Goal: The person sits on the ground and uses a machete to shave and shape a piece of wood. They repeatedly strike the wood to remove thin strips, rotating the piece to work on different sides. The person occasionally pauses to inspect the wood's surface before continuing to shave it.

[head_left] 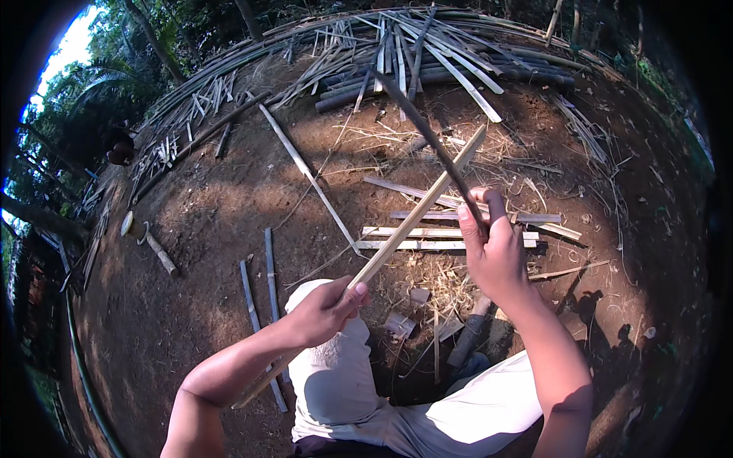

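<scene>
My left hand (330,311) is closed round a long pale bamboo strip (408,221), which slants up and away to the right; its lower end passes under my left forearm. In my closed right hand (495,248) is a machete (424,131) with a long dark blade pointing up and to the left. Its handle is hidden in my fist. The blade crosses the strip near the strip's far end; whether they touch I cannot tell. Beyond my knees, several split bamboo pieces (447,232) lie side by side on the ground.
Thin shavings (450,284) and small offcuts (399,324) lie between my legs, near a short dark log (469,333). Two strips (271,267) rest left of my knee. A long pole (294,153) lies farther out. Large heaps of bamboo (450,57) stretch along the back.
</scene>
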### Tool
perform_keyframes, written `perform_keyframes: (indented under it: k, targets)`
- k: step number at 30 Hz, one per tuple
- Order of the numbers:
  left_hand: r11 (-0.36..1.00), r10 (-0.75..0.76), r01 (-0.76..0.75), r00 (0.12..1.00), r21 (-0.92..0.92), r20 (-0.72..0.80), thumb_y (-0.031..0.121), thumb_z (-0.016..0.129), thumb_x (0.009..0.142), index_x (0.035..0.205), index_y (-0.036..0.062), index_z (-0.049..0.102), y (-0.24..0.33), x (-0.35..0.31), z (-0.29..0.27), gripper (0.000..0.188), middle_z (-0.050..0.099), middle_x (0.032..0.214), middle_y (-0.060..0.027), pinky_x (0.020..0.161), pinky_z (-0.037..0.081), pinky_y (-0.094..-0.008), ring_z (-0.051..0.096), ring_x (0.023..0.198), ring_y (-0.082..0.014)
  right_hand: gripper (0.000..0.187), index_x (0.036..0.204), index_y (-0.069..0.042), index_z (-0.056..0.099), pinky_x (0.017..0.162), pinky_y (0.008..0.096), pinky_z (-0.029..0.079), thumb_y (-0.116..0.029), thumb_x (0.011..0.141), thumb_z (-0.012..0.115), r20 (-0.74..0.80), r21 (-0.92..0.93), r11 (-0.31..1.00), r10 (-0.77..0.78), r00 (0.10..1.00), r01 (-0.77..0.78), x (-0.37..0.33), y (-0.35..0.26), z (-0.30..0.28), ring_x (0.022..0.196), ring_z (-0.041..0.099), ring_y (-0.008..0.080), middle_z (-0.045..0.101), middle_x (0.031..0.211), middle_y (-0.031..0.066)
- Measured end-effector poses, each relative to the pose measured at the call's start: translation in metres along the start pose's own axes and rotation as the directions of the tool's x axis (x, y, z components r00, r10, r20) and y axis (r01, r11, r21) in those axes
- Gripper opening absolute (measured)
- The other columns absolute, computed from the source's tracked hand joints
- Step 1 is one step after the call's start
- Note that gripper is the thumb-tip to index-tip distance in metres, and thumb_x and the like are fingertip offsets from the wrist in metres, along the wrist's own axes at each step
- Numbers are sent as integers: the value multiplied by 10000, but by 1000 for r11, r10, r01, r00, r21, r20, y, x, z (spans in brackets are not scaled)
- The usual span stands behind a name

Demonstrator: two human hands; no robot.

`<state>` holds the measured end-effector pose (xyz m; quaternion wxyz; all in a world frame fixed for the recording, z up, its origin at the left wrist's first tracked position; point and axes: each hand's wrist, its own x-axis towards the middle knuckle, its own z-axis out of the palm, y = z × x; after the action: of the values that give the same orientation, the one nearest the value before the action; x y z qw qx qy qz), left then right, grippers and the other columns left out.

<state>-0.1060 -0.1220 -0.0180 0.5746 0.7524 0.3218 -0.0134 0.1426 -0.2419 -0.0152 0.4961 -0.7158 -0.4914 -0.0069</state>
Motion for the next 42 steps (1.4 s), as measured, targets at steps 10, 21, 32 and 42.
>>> perform_keyframes:
  k: [10, 21, 32, 42]
  targets:
    - [711, -83, 94, 995, -697, 49, 305, 438, 1043, 867, 89, 474, -16, 64, 75, 281, 362, 693, 46, 474, 260, -245, 313, 548, -60, 169, 842, -29, 575, 660, 526, 515, -93, 721, 674, 511, -356, 915, 23, 859, 188, -27, 3, 26, 704, 654, 427, 639, 691, 221]
    - [961, -38, 16, 997, -277, -74, 287, 568, 966, 954, 22, 606, -53, 74, 104, 268, 550, 705, -26, 603, 419, -297, 511, 657, -110, 131, 798, -43, 643, 652, 481, 562, -93, 833, 527, 660, -391, 890, 92, 746, 236, -49, 35, 54, 683, 695, 381, 671, 709, 212]
    - [943, 127, -171, 978, -286, -167, 194, 602, 962, 947, 31, 475, -44, 70, 108, 207, 487, 665, 1, 522, 361, -260, 428, 599, -61, 84, 720, -49, 628, 589, 461, 555, -47, 761, 554, 487, -491, 803, -69, 871, 339, -29, 51, 51, 637, 684, 361, 656, 670, 176]
    - [935, 204, -220, 975, -280, -85, 153, 566, 985, 979, 48, 434, -41, 54, 119, 169, 470, 672, 34, 503, 353, -206, 448, 607, -5, 115, 777, -12, 651, 689, 496, 532, -10, 792, 537, 70, -651, 730, 329, 942, -207, 60, 83, 13, 755, 676, 409, 661, 750, 238]
